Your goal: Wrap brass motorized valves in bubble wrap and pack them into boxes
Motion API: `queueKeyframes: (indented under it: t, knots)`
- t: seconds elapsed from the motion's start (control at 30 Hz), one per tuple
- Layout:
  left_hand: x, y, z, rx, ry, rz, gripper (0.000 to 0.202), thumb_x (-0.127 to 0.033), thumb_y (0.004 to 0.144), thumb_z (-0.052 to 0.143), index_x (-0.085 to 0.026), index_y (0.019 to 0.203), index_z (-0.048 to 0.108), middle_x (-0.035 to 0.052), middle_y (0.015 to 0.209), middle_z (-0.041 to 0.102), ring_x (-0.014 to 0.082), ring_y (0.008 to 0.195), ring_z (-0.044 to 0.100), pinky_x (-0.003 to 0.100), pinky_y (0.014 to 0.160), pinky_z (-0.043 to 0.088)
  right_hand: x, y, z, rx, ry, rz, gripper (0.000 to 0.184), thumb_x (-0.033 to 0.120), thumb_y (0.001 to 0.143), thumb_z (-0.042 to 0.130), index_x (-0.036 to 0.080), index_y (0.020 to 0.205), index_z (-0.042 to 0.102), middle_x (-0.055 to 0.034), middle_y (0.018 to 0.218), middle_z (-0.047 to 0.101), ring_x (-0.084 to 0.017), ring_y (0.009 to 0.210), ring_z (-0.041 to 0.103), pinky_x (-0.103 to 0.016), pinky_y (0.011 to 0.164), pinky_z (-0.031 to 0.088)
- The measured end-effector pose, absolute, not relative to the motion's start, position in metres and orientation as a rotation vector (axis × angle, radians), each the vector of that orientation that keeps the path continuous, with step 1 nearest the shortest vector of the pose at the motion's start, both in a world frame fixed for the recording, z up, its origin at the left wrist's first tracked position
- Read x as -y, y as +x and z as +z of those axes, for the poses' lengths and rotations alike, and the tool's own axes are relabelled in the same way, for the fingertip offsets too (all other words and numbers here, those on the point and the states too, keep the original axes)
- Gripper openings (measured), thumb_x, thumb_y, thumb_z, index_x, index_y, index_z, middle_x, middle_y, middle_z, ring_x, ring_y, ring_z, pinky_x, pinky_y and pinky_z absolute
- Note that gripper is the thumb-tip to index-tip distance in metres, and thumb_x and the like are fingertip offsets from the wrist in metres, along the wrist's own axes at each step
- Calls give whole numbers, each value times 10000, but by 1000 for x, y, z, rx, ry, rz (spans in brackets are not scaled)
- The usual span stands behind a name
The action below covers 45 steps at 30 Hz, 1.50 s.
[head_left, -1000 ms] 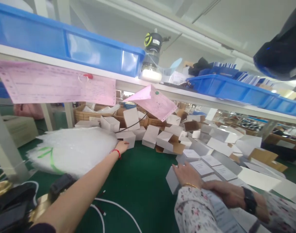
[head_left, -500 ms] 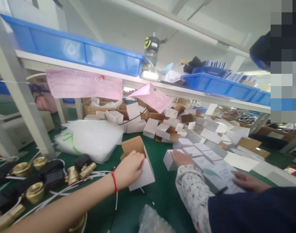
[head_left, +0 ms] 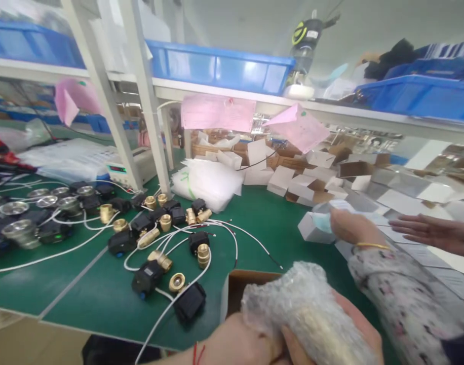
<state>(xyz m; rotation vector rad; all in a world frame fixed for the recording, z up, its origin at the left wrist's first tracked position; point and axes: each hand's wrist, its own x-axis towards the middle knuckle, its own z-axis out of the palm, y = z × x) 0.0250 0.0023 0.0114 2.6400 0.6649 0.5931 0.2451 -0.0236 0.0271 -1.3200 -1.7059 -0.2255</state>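
My right hand (head_left: 359, 327) grips a bubble-wrapped bundle (head_left: 308, 309) at the bottom of the view; something brass-coloured shows through the wrap. The bundle's far end sits over the open mouth of a small cardboard box (head_left: 237, 286), white outside and brown inside. My left hand (head_left: 235, 342), with a red string at the wrist, holds the near side of that box and touches the bundle. Both hands are low at the table's front edge, partly cut off by the frame.
Brass valves with black actuators (head_left: 156, 268) and white cables (head_left: 217, 228) cover the green mat (head_left: 103, 284). A bubble bag stack (head_left: 209, 180) and loose white boxes (head_left: 288, 180) lie behind. A co-worker's hands (head_left: 353, 228) in a floral sleeve handle boxes on the right. Shelf posts (head_left: 148, 106) stand at left.
My left hand pulled the box from mid-table back to the front edge. My right hand came into view with the bubble-wrapped bundle. The camera swung left, showing the valves.
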Motion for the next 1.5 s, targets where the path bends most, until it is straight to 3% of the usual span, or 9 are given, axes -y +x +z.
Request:
queueKeyframes:
  t: [0.1, 0.27, 0.4, 0.63, 0.9, 1.17, 1.3, 1.4, 1.5]
  knots:
    - [9, -11, 10, -867, 2509, 973, 137, -402, 934, 665, -280, 995, 678, 60, 918, 701, 242, 852, 659, 395, 789, 564, 31, 230, 30, 1736, -1269, -241, 697, 326, 850, 772, 307, 1487, 489, -100, 1276, 647, -367, 1108, 656, -497, 861, 606]
    - [-4, -14, -3, -1104, 1858, 1174, 1129, -394, 601, 968, -234, 1510, 317, 175, 1545, 446, 361, 1431, 447, 573, 1199, 407, 26, 206, 46, 1993, -1074, -316, 550, 142, 944, 587, 188, 1479, 469, -149, 1408, 526, -329, 1236, 548, -467, 1017, 485]
    - [-17, 3, -4, -968, 1682, 1092, 810, -265, 676, 898, -232, 1366, 475, 107, 1384, 596, 286, 1289, 579, 472, 1154, 463, 27, 194, 57, 2038, -1153, -392, 507, 52, 846, 504, 168, 1337, 559, -142, 1341, 547, -326, 1203, 527, -453, 994, 455]
    - [-17, -1, -1, -1061, 1805, 1028, 793, -227, 701, 765, -184, 1411, 415, 172, 1441, 557, 340, 1353, 540, 558, 1196, 411, 28, 175, 73, 2281, -1420, -230, 542, 107, 655, 555, 190, 1183, 640, -125, 1114, 647, -323, 972, 576, -432, 775, 487]
    - [-26, -15, -12, -1172, 1939, 893, 909, -367, 658, 836, -126, 1403, 375, 264, 1421, 570, 426, 1320, 575, 626, 1141, 458, 18, 168, 87, 2255, -1572, -149, 412, 68, 708, 719, 184, 1098, 656, -90, 1140, 644, -283, 967, 611, -402, 836, 514]
    - [-25, -19, -18, -1127, 2255, 1049, 1046, -239, 616, 921, -209, 1478, 328, 176, 1383, 638, 363, 1230, 666, 488, 1026, 597, 16, 171, 53, 2485, -1343, -141, 154, 228, 871, 826, 120, 918, 727, -90, 903, 734, -266, 859, 682, -381, 851, 538]
    - [-13, -38, -12, -1132, 2432, 1225, 825, -348, 788, 835, -220, 1481, 405, 144, 1405, 613, 304, 1259, 650, 429, 1034, 594, 23, 204, 71, 2022, -1234, 100, 297, 196, 1029, 576, 201, 736, 627, -17, 747, 655, -188, 747, 626, -326, 761, 493]
    - [-6, -50, -4, -971, 2542, 1309, 460, -339, 930, 700, -216, 1350, 557, 101, 1340, 654, 203, 1228, 659, 290, 1060, 561, 14, 226, 59, 1522, -1234, 641, 143, 373, 973, 709, 245, 1029, 680, -36, 1038, 693, -199, 979, 652, -309, 866, 513]
    - [-9, -47, 1, -770, 2616, 1266, 366, -258, 966, 651, -225, 1326, 592, 77, 1315, 692, 175, 1224, 665, 254, 1069, 546, -9, 223, 28, 1360, -1060, 1298, 621, 692, 787, 804, 239, 1192, 678, -63, 1141, 705, -262, 1089, 658, -385, 969, 520]
